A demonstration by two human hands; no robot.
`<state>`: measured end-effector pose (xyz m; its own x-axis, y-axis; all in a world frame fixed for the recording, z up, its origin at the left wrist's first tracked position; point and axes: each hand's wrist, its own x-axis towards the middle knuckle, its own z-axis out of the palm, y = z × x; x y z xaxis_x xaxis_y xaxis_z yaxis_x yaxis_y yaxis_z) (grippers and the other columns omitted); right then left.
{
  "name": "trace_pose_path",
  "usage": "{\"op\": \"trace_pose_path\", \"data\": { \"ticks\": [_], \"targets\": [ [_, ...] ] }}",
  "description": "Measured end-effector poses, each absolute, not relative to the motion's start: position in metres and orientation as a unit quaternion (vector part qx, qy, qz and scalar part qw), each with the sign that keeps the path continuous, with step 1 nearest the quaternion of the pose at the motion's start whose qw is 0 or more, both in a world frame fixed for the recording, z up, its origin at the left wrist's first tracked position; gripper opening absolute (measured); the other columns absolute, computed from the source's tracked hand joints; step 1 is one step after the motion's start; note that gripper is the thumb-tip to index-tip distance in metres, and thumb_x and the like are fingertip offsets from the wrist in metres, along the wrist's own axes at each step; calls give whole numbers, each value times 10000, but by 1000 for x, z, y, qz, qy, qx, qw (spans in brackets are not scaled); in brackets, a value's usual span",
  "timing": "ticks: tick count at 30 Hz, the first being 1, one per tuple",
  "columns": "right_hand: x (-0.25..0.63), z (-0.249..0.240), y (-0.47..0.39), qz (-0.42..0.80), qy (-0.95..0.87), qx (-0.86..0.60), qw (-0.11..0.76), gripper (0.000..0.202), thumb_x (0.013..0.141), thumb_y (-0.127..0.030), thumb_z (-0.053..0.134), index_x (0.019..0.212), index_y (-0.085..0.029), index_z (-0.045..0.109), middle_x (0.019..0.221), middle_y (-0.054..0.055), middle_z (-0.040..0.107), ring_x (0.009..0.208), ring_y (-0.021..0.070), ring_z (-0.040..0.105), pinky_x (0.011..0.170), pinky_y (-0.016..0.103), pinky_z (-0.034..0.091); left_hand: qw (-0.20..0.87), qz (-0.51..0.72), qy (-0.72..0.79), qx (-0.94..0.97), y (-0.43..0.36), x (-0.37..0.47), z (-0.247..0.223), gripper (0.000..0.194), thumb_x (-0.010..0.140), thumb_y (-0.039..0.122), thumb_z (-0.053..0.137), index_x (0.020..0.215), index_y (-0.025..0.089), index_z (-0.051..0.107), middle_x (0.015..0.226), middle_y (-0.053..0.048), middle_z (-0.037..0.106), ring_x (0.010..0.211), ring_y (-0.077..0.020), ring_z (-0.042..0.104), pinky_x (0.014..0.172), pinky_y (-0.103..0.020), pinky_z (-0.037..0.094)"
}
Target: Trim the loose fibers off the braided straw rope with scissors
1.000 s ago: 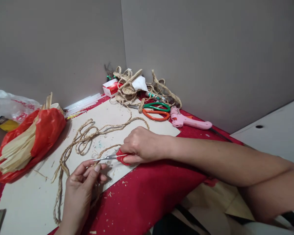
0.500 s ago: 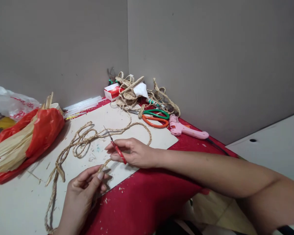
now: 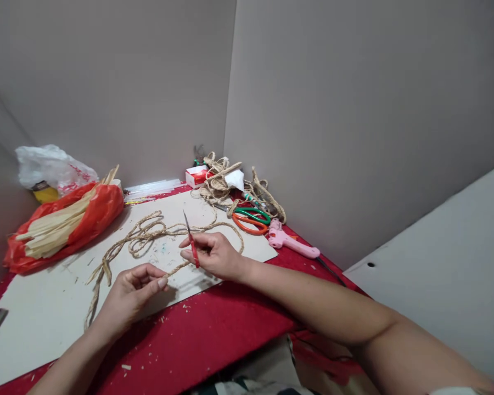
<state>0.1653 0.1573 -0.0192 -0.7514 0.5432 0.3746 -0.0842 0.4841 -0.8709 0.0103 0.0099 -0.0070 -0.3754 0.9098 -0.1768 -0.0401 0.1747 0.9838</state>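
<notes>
A long braided straw cord (image 3: 144, 236) lies in loops on a pale board (image 3: 45, 307). My left hand (image 3: 138, 288) pinches a stretch of this cord between thumb and fingertips, above the board's front edge. Just to its right, my right hand (image 3: 216, 257) is closed around small red-handled scissors (image 3: 194, 251), whose thin blades point up and away from me. The cord runs from my left fingertips toward the underside of my right hand, where part of it is hidden. Whether the right fingers also grip the cord is unclear.
Dried husk strips (image 3: 57, 230) fill a red plastic bag (image 3: 102, 211) at left. At the back are clear sticks (image 3: 154, 188), a red-white box (image 3: 196, 176) and tangled braid (image 3: 218, 189). Larger scissors (image 3: 251, 220) with green and orange handles and a pink glue gun (image 3: 292, 243) lie right.
The camera view has shifted, showing more of the left side and table front. My left hand now holds the cord more stretched out, and the scissors point more upright.
</notes>
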Motion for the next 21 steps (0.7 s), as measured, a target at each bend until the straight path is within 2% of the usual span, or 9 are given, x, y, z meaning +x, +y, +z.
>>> {"op": "trace_pose_path", "data": {
  "ticks": [3,8,11,13,14,16,17,18,21],
  "targets": [
    [165,-21,159,371,-847,-131,357,343,835,-441,556,829,-106,628,580,-41,467,519,55,353,504,185,324,436,538,619,370,11,10,-3,221,603,340,821,677,165,707,577,-45,645,440,-84,417,418,-188,281],
    [154,-14,159,230,-888,-129,377,408,869,-494,477,687,-134,538,534,-45,429,503,57,331,503,187,325,458,550,585,382,10,2,-4,259,705,403,734,693,155,660,411,79,338,380,-52,206,390,-190,153],
    [139,8,167,153,-907,-122,374,387,842,-505,503,699,-148,547,567,-29,494,524,63,388,539,197,334,478,557,558,387,9,-5,-8,283,748,408,694,787,128,674,420,116,241,375,-43,157,381,-186,145],
    [126,30,177,100,-918,-122,363,367,836,-497,504,723,-155,574,602,-13,551,560,76,452,572,210,337,483,561,550,387,10,-8,-12,280,779,392,677,857,123,666,436,111,286,360,-43,209,369,-179,196],
    [118,42,183,75,-923,-124,357,348,839,-480,500,740,-159,589,642,-1,587,597,87,488,599,219,342,483,563,549,385,11,-9,-14,267,799,376,665,893,126,656,477,88,381,370,-49,293,378,-183,267],
    [102,66,196,33,-929,-134,344,293,841,-418,492,779,-162,619,727,24,646,651,110,536,625,238,335,484,566,552,375,13,-10,-18,260,872,345,592,1042,149,616,854,-29,627,622,-126,577,545,-285,493],
    [93,75,201,15,-931,-139,338,284,838,-403,490,798,-162,634,737,33,659,660,121,548,626,246,328,485,571,551,367,14,-11,-20,313,882,336,579,1142,161,588,1069,-82,626,830,-188,628,684,-374,536],
    [84,83,206,0,-933,-141,330,288,838,-404,488,831,-165,649,757,39,672,685,131,564,635,251,325,480,581,552,358,14,-12,-21,357,880,333,581,1198,172,568,1175,-103,598,941,-226,619,762,-429,529],
    [58,90,218,-29,-933,-161,320,334,849,-452,478,920,-187,669,874,48,703,777,152,599,661,257,321,460,611,555,325,16,-18,-21,386,877,329,585,1231,179,553,1234,-113,573,1006,-248,602,809,-463,514]
  ]
}}
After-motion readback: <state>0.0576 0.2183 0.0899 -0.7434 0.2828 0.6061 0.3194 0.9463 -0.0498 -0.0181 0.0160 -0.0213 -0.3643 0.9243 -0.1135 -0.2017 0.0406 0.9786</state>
